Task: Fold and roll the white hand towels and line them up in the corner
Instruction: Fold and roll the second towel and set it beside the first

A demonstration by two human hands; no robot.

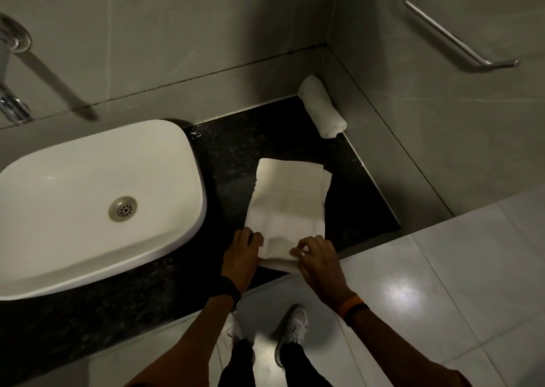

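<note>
A folded white hand towel (290, 200) lies lengthwise on the dark stone counter (233, 147), right of the sink. My left hand (241, 252) grips the towel's near left corner with curled fingers. My right hand (317, 258), with a ring on it, pinches the near right corner. The near end is turned over into the start of a roll. A rolled white towel (323, 106) lies in the far right corner against the side wall.
A white basin (88, 198) with a metal drain takes up the counter's left side. A chrome tap (13, 103) sticks out from the back wall at far left. A metal towel bar (454, 32) hangs on the right wall. My shoes stand on the pale floor tiles.
</note>
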